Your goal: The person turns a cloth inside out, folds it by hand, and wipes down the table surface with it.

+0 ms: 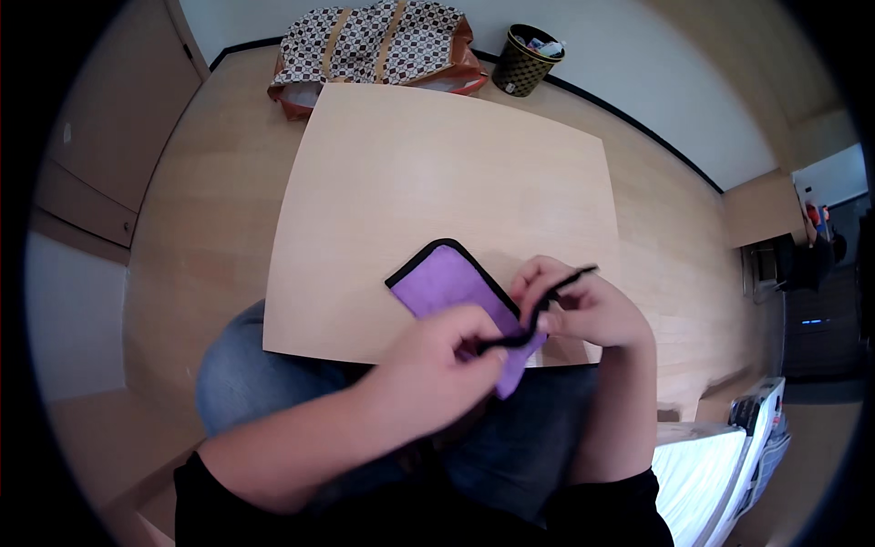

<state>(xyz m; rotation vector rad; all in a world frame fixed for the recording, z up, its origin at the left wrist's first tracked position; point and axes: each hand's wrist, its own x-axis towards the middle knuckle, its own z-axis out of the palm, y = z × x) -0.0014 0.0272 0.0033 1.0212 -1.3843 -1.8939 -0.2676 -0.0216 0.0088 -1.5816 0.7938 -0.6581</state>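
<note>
A purple cloth (448, 280) with a black edge binding lies partly on the light wooden table (437, 164), close to its near edge. My left hand (454, 362) pinches the cloth's dark-edged near part, with a purple corner hanging past the table edge. On the other side, my right hand (581, 308) holds the same black edge between thumb and fingers, and a dark strip of it sticks up beyond them. Both hands are slightly blurred, and the fingers hide part of the cloth.
Beyond the far table edge stand a large patterned bag (383, 44) and a dark waste bin (525, 65) with things inside. A cabinet (762, 208) is at the right. My legs in jeans (239, 369) are under the near edge.
</note>
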